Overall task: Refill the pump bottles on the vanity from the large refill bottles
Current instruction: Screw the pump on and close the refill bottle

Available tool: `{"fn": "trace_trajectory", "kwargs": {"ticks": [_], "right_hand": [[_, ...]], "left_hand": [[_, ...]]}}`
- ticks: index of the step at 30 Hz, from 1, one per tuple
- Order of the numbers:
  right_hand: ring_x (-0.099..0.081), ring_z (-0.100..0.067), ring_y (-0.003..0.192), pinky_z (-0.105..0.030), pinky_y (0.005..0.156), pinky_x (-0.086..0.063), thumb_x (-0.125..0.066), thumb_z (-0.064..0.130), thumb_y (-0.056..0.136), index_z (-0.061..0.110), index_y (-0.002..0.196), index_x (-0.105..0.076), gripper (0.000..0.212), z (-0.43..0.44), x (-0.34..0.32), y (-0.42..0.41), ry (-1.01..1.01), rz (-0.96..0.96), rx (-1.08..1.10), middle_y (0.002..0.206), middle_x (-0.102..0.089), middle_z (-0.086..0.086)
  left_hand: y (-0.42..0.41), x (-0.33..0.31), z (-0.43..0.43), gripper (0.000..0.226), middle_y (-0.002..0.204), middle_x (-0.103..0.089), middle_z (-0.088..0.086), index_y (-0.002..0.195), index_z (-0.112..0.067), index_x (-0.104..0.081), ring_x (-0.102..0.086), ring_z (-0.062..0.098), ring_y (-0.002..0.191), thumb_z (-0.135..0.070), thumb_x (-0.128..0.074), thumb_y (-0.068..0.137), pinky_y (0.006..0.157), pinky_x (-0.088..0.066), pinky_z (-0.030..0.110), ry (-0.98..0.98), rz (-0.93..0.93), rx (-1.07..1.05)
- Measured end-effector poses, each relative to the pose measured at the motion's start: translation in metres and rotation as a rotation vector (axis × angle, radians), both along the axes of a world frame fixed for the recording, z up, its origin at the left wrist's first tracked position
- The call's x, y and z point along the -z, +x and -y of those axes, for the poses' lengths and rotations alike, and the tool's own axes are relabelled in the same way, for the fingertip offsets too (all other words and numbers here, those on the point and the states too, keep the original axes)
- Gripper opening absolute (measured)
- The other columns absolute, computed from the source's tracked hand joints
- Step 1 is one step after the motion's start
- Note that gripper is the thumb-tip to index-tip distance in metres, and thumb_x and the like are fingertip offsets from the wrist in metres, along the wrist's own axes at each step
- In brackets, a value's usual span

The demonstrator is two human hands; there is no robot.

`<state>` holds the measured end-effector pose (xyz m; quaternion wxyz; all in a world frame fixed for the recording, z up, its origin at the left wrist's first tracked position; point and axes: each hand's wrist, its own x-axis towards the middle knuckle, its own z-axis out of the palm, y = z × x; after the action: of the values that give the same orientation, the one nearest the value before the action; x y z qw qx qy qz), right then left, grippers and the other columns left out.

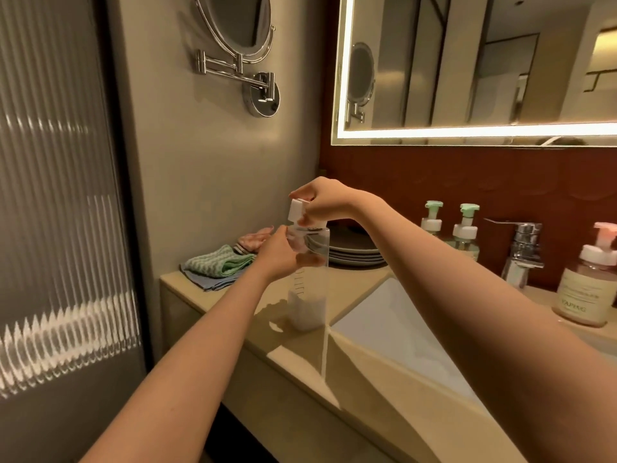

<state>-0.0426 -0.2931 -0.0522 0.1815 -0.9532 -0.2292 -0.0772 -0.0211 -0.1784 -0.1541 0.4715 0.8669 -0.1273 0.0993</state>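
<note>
A tall clear pump bottle point(309, 295) stands on the beige vanity top point(240, 305), left of the sink, with a little white liquid at its bottom. My left hand point(278, 253) grips the bottle's upper body. My right hand point(322, 203) is closed on its white pump head point(297, 208) from above. Two green-topped pump bottles point(449, 228) stand by the back wall. A larger pink-topped bottle point(584, 289) with a label stands at the right.
A white sink basin point(400, 325) lies right of the bottle, with a chrome tap point(522, 252) behind it. Stacked grey plates point(354, 252) and folded cloths point(218, 265) sit at the back left. A swing-arm mirror point(243, 45) hangs on the wall.
</note>
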Motion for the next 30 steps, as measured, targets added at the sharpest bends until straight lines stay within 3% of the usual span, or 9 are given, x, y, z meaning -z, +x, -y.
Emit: {"fn": "trace_trajectory", "kwargs": {"ticks": [5, 8, 11, 13, 18, 21, 23, 26, 30], "right_hand": [[-0.041, -0.022, 0.132, -0.028, 0.096, -0.040, -0.054, -0.006, 0.084, 0.019, 0.139, -0.044, 0.062, -0.004, -0.008, -0.003, -0.089, -0.002, -0.025, 0.144, -0.044, -0.003], [-0.040, -0.022, 0.133, -0.026, 0.092, -0.040, -0.053, -0.011, 0.082, 0.020, 0.137, -0.047, 0.063, 0.001, -0.010, -0.002, -0.098, -0.020, -0.041, 0.143, -0.045, -0.002], [-0.039, -0.023, 0.133, -0.030, 0.096, -0.041, -0.054, -0.012, 0.082, 0.020, 0.135, -0.049, 0.062, 0.005, -0.010, -0.003, -0.076, -0.040, -0.059, 0.143, -0.045, -0.001], [-0.041, -0.025, 0.131, -0.032, 0.097, -0.042, -0.058, -0.007, 0.083, 0.022, 0.135, -0.049, 0.060, 0.005, -0.011, -0.004, -0.093, -0.045, -0.041, 0.142, -0.045, -0.001], [-0.047, -0.026, 0.123, -0.034, 0.095, -0.044, -0.068, 0.029, 0.083, 0.024, 0.138, -0.045, 0.060, -0.005, -0.013, -0.004, -0.250, 0.016, 0.077, 0.139, -0.047, -0.003], [-0.042, -0.026, 0.128, -0.034, 0.099, -0.040, -0.064, 0.034, 0.086, 0.024, 0.141, -0.039, 0.061, -0.009, -0.011, -0.006, -0.299, 0.012, 0.104, 0.143, -0.042, -0.003], [-0.044, -0.025, 0.123, -0.031, 0.091, -0.043, -0.060, 0.034, 0.089, 0.024, 0.144, -0.034, 0.062, -0.007, -0.011, -0.010, -0.307, -0.014, 0.123, 0.143, -0.041, -0.003], [-0.051, -0.022, 0.104, -0.023, 0.068, -0.049, -0.058, 0.024, 0.092, 0.028, 0.143, -0.032, 0.057, -0.005, -0.013, -0.013, -0.283, -0.059, 0.099, 0.141, -0.040, -0.007], [-0.046, -0.025, 0.110, -0.032, 0.083, -0.052, -0.055, 0.000, 0.087, 0.034, 0.128, -0.041, 0.055, -0.003, -0.019, -0.013, -0.316, -0.083, 0.005, 0.142, -0.035, -0.005]], "left_hand": [[-0.007, -0.006, 0.004, 0.062, 0.118, -0.059, 0.000, 0.126, -0.019, -0.052, -0.053, 0.019, 0.110, -0.029, -0.079, 0.071, 0.094, -0.045, 0.036, 0.089, 0.042, -0.012], [-0.006, -0.006, 0.007, 0.054, 0.108, -0.061, 0.001, 0.119, -0.017, -0.055, -0.055, 0.021, 0.102, -0.025, -0.079, 0.072, 0.087, -0.048, 0.036, 0.070, 0.006, -0.044], [-0.003, -0.003, 0.009, 0.057, 0.114, -0.060, 0.002, 0.121, -0.014, -0.052, -0.055, 0.022, 0.103, -0.028, -0.076, 0.071, 0.088, -0.050, 0.039, 0.053, -0.021, -0.110], [-0.002, -0.001, 0.010, 0.058, 0.115, -0.061, 0.003, 0.122, -0.017, -0.052, -0.056, 0.023, 0.103, -0.027, -0.075, 0.070, 0.088, -0.051, 0.044, 0.042, -0.024, -0.118], [-0.009, -0.007, 0.013, 0.047, 0.105, -0.060, 0.002, 0.114, -0.016, -0.059, -0.054, 0.023, 0.101, -0.021, -0.078, 0.071, 0.090, -0.048, 0.041, 0.063, -0.004, -0.081], [-0.013, -0.008, 0.015, 0.046, 0.112, -0.062, 0.005, 0.116, -0.017, -0.058, -0.054, 0.025, 0.106, -0.018, -0.077, 0.074, 0.095, -0.046, 0.042, 0.070, 0.017, -0.064], [-0.013, -0.007, 0.016, 0.048, 0.109, -0.058, 0.002, 0.118, -0.016, -0.056, -0.052, 0.023, 0.106, -0.017, -0.077, 0.074, 0.095, -0.046, 0.043, 0.064, 0.015, -0.073], [-0.012, -0.006, 0.014, 0.048, 0.104, -0.056, -0.002, 0.117, -0.017, -0.056, -0.052, 0.019, 0.102, -0.020, -0.077, 0.074, 0.091, -0.048, 0.041, 0.076, 0.010, -0.080], [-0.005, -0.006, 0.010, 0.043, 0.108, -0.057, -0.001, 0.118, -0.018, -0.052, -0.051, 0.016, 0.098, -0.021, -0.072, 0.080, 0.083, -0.046, 0.032, 0.096, -0.013, -0.046]]}}
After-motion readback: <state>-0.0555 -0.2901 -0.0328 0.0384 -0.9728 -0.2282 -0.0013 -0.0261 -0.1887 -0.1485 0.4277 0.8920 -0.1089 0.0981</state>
